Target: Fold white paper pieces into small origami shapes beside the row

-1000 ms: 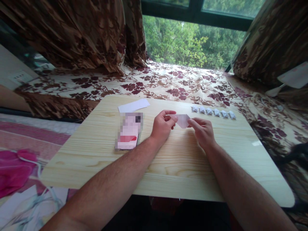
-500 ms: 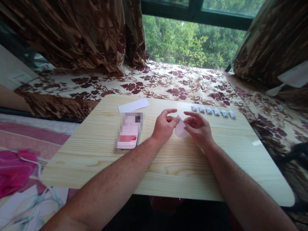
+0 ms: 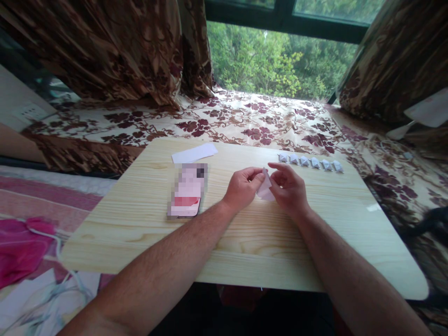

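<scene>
Between my hands is a small piece of folded white paper [image 3: 266, 190], held just above the table with a pointed tip at its top. My left hand [image 3: 242, 187] pinches its left side between thumb and curled fingers. On the other side, my right hand [image 3: 290, 188] grips the paper's right edge near the thumb, its index finger stretched out over the top. Parts of the paper are hidden behind the fingers. Beyond my right hand, several small folded white paper pieces [image 3: 310, 162] stand in a row.
A phone [image 3: 187, 191], partly blurred out, lies on the wooden table [image 3: 245, 247] left of my hands. White paper strips [image 3: 194, 153] rest behind it. Past the table is a ledge with floral cloth [image 3: 259, 119] under a window. Cables [image 3: 70, 289] and papers lie lower left.
My left fingers have curled in, with the index finger no longer stretched out. Both hands have drawn closer together, and the paper has shifted slightly right and turned.
</scene>
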### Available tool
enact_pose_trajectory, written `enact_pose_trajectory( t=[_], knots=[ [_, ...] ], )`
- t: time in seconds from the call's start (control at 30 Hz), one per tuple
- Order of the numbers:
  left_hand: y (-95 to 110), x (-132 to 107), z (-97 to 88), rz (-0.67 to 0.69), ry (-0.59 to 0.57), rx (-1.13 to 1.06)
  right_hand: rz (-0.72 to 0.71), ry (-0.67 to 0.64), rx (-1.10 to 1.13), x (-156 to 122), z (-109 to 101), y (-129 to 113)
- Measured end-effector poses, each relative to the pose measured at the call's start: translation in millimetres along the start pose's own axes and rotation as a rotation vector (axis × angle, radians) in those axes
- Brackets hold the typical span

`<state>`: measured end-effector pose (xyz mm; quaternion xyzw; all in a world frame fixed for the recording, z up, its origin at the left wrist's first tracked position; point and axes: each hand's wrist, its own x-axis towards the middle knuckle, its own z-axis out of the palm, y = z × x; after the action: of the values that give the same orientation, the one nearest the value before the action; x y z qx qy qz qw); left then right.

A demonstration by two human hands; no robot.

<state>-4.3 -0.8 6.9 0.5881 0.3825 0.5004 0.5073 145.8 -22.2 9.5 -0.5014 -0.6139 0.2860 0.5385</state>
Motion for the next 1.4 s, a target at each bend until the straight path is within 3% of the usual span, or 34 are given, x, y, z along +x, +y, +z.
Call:
enact_pose_trajectory(
  t=[0.27, 0.5, 0.8, 1.4],
  knots=[
    [-1.5, -1.8, 1.9, -0.034, -0.083, -0.024, 0.037, 0.089, -0.021, 2.4, -3.9, 1.5],
    [-0.9, -3.7, 3.9, -0.006, -0.023, 0.002, 0.010, 0.053, 0.026, 1.1, -2.2, 1.4],
    [-1.6, -2.0, -0.7, 0.033, -0.012, 0.055, -0.092, 0.196, -0.148, 5.5, -5.3, 3.1],
    [-0.5, -5.6, 1.3, 0.016, 0.016, 0.127, -0.061, 0.094, 0.014, 2.1, -3.5, 4.1]
  ],
)
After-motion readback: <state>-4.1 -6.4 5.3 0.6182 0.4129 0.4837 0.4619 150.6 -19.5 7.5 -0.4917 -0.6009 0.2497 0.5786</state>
